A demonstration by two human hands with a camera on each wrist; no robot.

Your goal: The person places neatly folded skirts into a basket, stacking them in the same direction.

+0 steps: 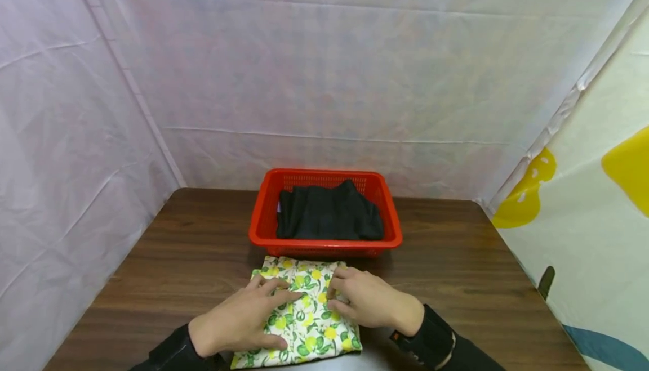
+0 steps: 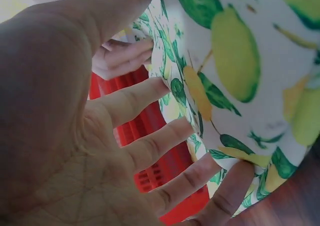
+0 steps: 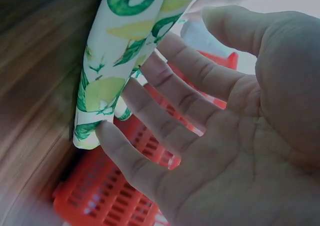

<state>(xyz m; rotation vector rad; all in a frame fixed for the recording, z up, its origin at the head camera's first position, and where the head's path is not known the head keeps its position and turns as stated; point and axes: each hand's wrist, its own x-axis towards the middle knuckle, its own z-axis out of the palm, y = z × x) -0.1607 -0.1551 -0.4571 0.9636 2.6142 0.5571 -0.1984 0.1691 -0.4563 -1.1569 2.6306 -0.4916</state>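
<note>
A folded cloth (image 1: 309, 326) printed with lemons and green leaves lies flat near the table's front edge; its exact kind cannot be made out. On its left part rests my left hand (image 1: 243, 317), fingers spread; the left wrist view shows the fingertips touching the printed fabric (image 2: 235, 61). At the cloth's right edge, my right hand (image 1: 370, 300) touches it with slightly bent fingers. In the right wrist view those fingers stand apart, their tips against the fabric's side (image 3: 107, 86). Neither hand grips anything.
Just behind the cloth stands a red plastic basket (image 1: 258, 233) with perforated sides. A dark folded garment (image 1: 329, 213) lies in it. The brown wooden table (image 1: 456, 281) is bordered by white sheet walls (image 1: 329, 78), the right one with yellow and blue shapes.
</note>
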